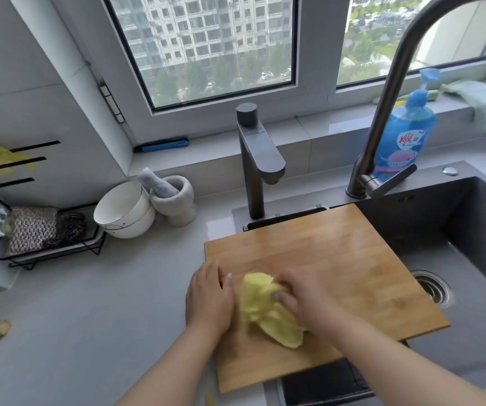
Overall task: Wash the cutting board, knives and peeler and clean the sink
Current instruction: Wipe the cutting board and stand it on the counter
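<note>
In the lower centre of the frame a wooden cutting board [338, 268] lies across the left part of a dark sink [470, 288], its left edge over the grey counter [89, 303] and its right corner jutting over the basin near the round drain [432, 288]. On the near left part of the board sits a crumpled yellow cloth [268, 312]. The right hand [303, 300] presses down on the cloth with fingers curled over its top, gripping it. The left hand [209, 297] rests flat on the board's left edge just beside the cloth, fingers straight and close together, thumb alongside the cloth. Behind the board, in the centre of the frame, stands a squat dark tap [257, 159], and to the right a tall arched faucet [397, 83] rises out of the top of the frame. Behind that faucet, at the upper right, stands a blue pump bottle of dish soap [405, 133] with a red-and-white label bearing Chinese characters too blurred to read. Small lettering on the sink's rear wall is likewise illegible. At centre left, a white bowl [124, 210] lies tipped on its side, touching a grey mortar and pestle [174, 197]. At the left edge a black wire rack [45, 247] holds scouring pads [35, 230].
</note>
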The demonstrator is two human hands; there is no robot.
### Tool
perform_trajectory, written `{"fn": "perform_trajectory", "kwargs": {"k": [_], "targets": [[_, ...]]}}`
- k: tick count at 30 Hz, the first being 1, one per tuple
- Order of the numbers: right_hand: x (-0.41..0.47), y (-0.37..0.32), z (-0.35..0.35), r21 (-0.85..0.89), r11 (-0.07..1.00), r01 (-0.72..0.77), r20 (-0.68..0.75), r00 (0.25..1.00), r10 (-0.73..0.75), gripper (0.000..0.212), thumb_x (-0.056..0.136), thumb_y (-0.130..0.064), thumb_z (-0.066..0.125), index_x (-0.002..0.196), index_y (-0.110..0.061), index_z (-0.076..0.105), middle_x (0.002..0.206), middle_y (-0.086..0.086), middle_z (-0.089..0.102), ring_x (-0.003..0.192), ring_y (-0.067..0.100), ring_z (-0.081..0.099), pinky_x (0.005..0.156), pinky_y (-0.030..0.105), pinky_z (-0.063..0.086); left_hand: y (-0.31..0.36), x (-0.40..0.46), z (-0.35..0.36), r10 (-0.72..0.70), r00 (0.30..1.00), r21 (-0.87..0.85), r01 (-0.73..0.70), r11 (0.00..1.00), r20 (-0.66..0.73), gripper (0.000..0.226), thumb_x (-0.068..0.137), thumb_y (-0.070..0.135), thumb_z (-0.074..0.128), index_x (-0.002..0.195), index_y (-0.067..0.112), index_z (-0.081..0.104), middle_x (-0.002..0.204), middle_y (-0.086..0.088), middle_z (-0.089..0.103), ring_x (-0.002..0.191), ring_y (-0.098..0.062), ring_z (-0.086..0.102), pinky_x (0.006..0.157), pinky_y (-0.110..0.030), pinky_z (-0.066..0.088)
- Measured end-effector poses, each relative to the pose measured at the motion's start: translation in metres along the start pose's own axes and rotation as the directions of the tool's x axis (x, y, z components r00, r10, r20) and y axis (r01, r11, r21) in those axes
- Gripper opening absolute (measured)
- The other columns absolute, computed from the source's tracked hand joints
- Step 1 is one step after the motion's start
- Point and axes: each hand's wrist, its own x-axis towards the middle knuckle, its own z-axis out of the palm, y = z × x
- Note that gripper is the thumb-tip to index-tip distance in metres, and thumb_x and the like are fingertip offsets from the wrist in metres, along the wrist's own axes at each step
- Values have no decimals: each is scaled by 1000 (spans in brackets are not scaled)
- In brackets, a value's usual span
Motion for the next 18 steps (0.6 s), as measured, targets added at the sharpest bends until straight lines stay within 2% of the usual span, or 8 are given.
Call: {"fn": "perform_trajectory", "kwargs": {"k": [3,5,7,9,12,13,15,18], "targets": [[8,16,-38,377,918,-122,-237,946,223,6,91,-22,60,94,-27,60,86,-10,61,82,14,56,66,27,41,0,-4,13,-2,994,-17,4,1000,105,58,102,42,24,154,18,15,162,0,4,149,-14,1,121,-33,2],[17,27,-68,477,875,-83,-415,856,307,4,93,-19,56,93,-23,58,80,-9,59,75,13,54,62,24,39,0,-6,18,-17,995,-2,17,1000,99,59,102,43,22,155,19,10,162,2,-2,149,-13,-5,121,-32,-2],[36,42,-88,464,878,-118,-479,800,361,5,95,-22,52,95,-18,56,82,-3,59,79,20,53,65,31,37,0,-7,19,-16,996,4,16,1000,83,60,102,44,22,155,19,9,162,2,-3,149,-12,-6,121,-33,-3],[61,54,-84,378,888,-263,-407,814,414,19,97,-28,48,107,-14,55,99,7,61,95,29,55,75,33,37,-2,-6,19,-12,997,-1,12,1000,73,60,102,45,22,155,20,9,162,2,-3,149,-12,-7,121,-33,-3],[84,65,-41,-33,888,-458,-237,867,439,42,96,-39,45,131,-17,46,133,8,51,126,28,43,99,38,33,1,-8,19,-5,997,2,5,1000,73,61,101,45,23,155,20,8,162,2,-5,148,-11,-8,121,-32,-5],[88,63,-27,-162,880,-446,-237,884,404,46,95,-43,45,135,-19,41,140,5,46,132,25,37,105,38,29,1,-9,19,-3,997,2,3,1000,72,61,101,46,23,155,20,8,162,2,-5,148,-11,-9,121,-31,-5],[96,45,-5,-185,900,-396,-238,906,350,52,94,-44,46,141,-23,36,146,2,40,137,22,32,111,38,25,1,-8,18,-5,998,0,5,1000,69,61,101,47,23,155,20,8,162,3,-5,148,-11,-10,121,-31,-4],[99,2,27,-190,975,-114,-72,992,102,49,95,-37,49,143,-28,38,146,0,42,135,21,37,109,34,29,1,-6,20,-7,998,16,6,1000,55,61,101,46,25,155,21,11,163,2,-2,148,-13,-8,121,-31,-2]]}}
